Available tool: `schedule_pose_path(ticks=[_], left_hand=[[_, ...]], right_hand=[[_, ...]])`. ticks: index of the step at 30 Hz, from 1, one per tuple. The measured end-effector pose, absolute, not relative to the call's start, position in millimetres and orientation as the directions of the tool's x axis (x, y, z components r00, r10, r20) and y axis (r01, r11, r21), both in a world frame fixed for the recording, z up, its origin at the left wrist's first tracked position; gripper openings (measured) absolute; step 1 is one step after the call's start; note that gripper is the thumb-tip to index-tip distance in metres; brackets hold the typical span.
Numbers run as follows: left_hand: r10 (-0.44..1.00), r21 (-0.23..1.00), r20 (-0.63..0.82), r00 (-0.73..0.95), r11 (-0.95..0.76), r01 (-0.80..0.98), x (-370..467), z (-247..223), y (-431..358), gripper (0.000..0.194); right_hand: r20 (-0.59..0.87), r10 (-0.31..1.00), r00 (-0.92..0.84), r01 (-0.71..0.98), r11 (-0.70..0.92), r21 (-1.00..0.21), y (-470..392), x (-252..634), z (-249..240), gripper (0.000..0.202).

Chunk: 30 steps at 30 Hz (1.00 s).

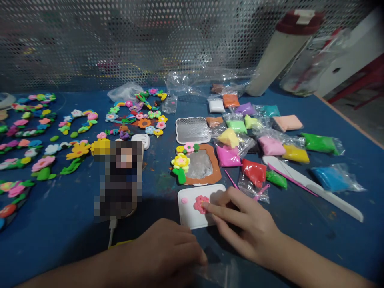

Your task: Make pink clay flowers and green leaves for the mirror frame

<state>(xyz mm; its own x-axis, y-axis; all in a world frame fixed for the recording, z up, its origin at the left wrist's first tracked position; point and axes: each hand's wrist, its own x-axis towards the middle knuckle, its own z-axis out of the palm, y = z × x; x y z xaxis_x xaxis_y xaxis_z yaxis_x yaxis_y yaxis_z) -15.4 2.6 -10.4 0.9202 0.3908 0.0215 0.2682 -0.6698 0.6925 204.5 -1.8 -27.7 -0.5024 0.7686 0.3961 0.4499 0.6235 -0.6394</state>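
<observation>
Touching pink flower on white tray, right hand half-open; left hand curled, contents unclear.

Pink flower partly behind right hand; cabled device blurred.

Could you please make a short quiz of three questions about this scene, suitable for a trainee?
1. Which of the person's hands touches the coral flower?
2. True or false: the coral flower lies on the brown-framed mirror.
3. The tall bottle has a lid that is: A) green, B) dark red, C) yellow.

Key:
1. The right hand.
2. False; it lies on the white tray.
3. B.
</observation>
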Motion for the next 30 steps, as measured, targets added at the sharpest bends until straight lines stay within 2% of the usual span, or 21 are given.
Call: schedule_pose_path(ticks=[5,13,21,30], left_hand=[[0.404,0.693,0.018,0.915,-0.665,0.280,-16,-11,1,0.015],[0.401,0.696,0.013,0.916,-0.661,0.279,-14,-9,2,0.017],[0.425,0.679,0.038,0.904,-0.674,0.289,-16,-9,0,0.013],[0.419,0.694,0.012,0.908,-0.657,0.294,-14,-9,1,0.013]], right_hand=[[0.407,0.741,-0.534,0.489,0.663,-0.566,-4,206,-27,0.030],[0.285,0.855,-0.433,0.430,0.474,-0.769,0,205,-19,0.022],[0.241,0.869,-0.432,0.486,0.450,-0.749,4,202,-23,0.022],[0.150,0.918,-0.368,0.467,0.322,-0.824,5,202,-19,0.015]])
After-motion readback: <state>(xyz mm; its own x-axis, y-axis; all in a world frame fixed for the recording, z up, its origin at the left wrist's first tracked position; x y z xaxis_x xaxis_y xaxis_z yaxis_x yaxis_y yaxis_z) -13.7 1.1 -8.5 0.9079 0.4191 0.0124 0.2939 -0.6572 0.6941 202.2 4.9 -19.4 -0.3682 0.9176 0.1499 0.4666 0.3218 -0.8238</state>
